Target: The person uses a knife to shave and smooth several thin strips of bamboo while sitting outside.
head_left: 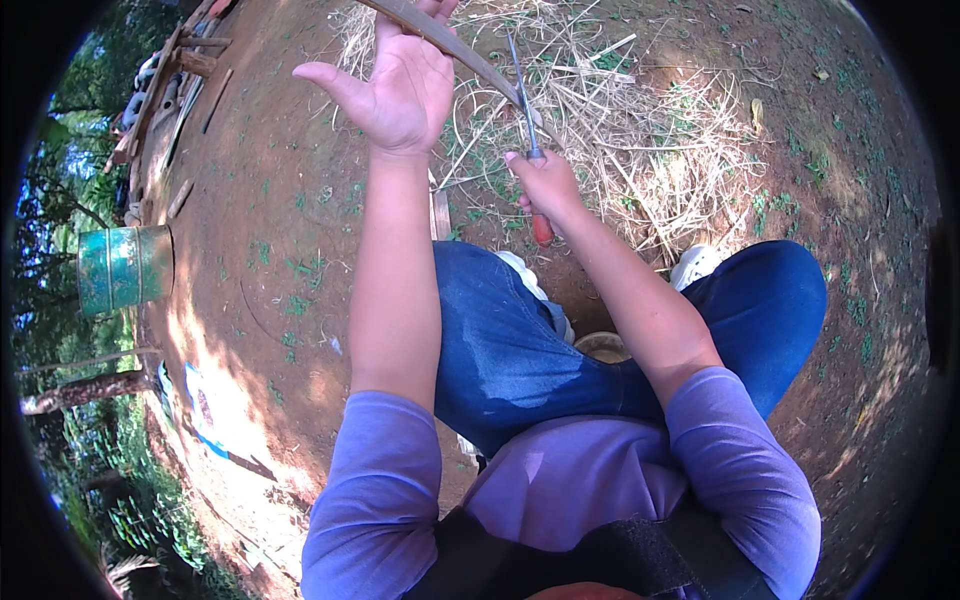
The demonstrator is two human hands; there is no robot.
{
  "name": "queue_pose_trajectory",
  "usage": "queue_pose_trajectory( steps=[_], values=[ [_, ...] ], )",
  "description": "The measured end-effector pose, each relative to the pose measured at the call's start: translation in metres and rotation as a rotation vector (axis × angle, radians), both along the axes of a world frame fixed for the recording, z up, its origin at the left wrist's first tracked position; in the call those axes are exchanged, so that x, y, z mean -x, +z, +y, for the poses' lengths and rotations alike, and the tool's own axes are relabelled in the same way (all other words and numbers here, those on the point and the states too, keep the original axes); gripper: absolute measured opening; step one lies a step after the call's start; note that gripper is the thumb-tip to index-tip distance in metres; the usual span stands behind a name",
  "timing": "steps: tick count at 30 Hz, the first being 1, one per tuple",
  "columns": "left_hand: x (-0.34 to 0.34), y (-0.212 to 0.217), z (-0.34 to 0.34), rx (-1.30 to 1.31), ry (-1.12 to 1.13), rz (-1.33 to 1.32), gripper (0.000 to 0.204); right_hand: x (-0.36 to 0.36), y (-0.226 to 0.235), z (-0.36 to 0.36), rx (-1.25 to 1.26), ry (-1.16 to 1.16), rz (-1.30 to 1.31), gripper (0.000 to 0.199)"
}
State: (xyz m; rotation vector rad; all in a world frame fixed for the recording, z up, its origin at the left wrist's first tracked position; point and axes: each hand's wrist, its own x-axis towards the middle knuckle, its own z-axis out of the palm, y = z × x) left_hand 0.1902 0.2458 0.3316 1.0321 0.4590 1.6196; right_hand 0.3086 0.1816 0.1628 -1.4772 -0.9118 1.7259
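Holding out left hand (408,95) palm up, with unclenched fingers behind a long strip (466,54) lying across them and thumb splayed clear. Narrow, brown and gently curved, running past the upper edge. Farther right, crossing a knife (529,120) with slender grey blade; cannot tell whether touching. Clenching right hand (550,185) fingers around a red-ended handle (542,230), beside pale straw (660,150).

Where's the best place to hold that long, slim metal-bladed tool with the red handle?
Probably by the red handle, coming from the person's side, since the slim metal blade points away from the body. The bare right hand grips there, the handle's end showing below.
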Motion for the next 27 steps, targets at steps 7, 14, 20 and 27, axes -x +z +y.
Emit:
queue_pose_trajectory(
  steps=[7,14,20,27],
  values=[
    [0.006,0.001,0.003,-0.025,-0.184,-0.147,0.117,-0.002,0.001,0.001,-0.017,0.001,-0.002,0.037],
    [0.012,-0.005,0.012,-0.045,-0.201,-0.137,0.126,-0.006,-0.005,0.0,-0.022,0.007,-0.041,0.037],
    [0.011,-0.01,0.022,-0.119,-0.303,-0.133,0.139,-0.01,-0.005,0.003,-0.028,0.015,-0.055,0.037],
    [0.015,-0.019,0.032,-0.199,-0.422,-0.082,0.152,-0.009,-0.005,0.006,0.002,-0.005,-0.022,0.036]
  ],
)
